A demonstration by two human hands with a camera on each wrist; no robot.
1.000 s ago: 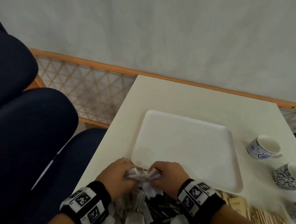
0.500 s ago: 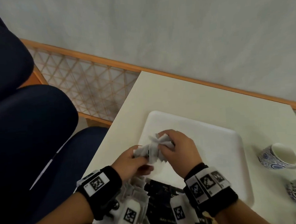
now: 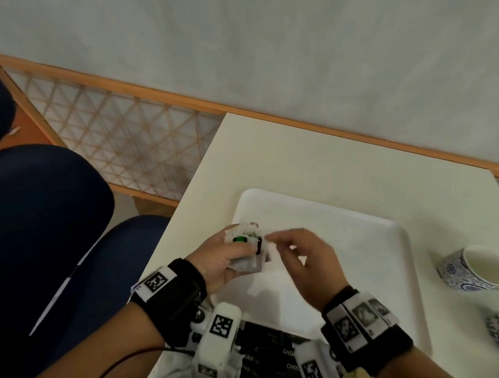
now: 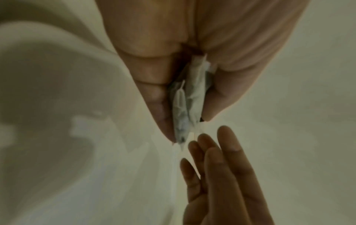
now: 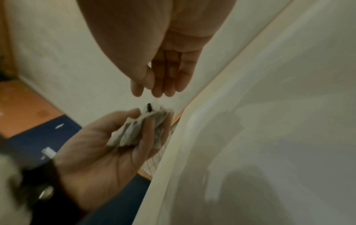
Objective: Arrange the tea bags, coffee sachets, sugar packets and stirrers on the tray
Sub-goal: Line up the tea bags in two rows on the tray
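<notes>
left hand (image 3: 223, 260) grip pinches a tea bags (image 3: 247, 247) bunch over the tray (image 3: 362, 240) left edge; right hand (image 3: 308, 261) loose, holding nothing.

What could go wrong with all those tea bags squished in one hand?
1. The left hand pinches a whole bunch of tea bags edge-on by their sides; one might slip out of that grip.
2. The right hand seems to pull a thin string; the strings could tangle and drag out extra bags.
3. The bunch hangs near the tray edge, so a dropped bag may miss it.
</notes>
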